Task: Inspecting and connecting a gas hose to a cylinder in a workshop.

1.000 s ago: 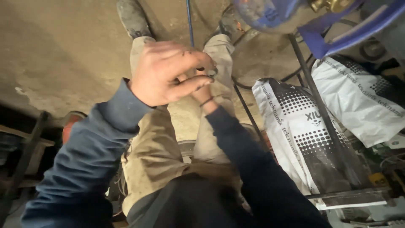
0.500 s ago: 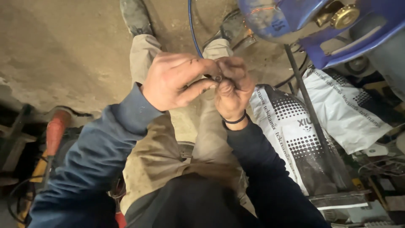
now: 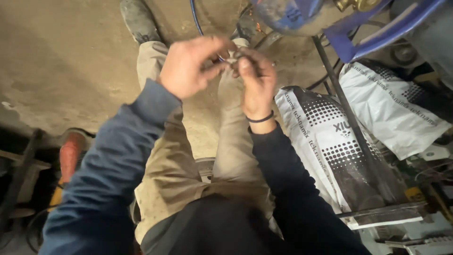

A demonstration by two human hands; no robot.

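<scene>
Above the khaki trousers [image 3: 174, 174], the left hand [image 3: 188, 66] and right hand [image 3: 255, 78] met fingertip to fingertip, both pinching a small dark part [image 3: 232, 60] too tiny to identify. Beyond lay a boot [image 3: 138, 19] on the concrete floor [image 3: 56, 56], printed bags [image 3: 325, 141] alongside.

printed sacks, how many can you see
2: one sack leans beside the person's right leg, behind a dark metal bar; the other sack lies further right. More may be hidden.
</scene>
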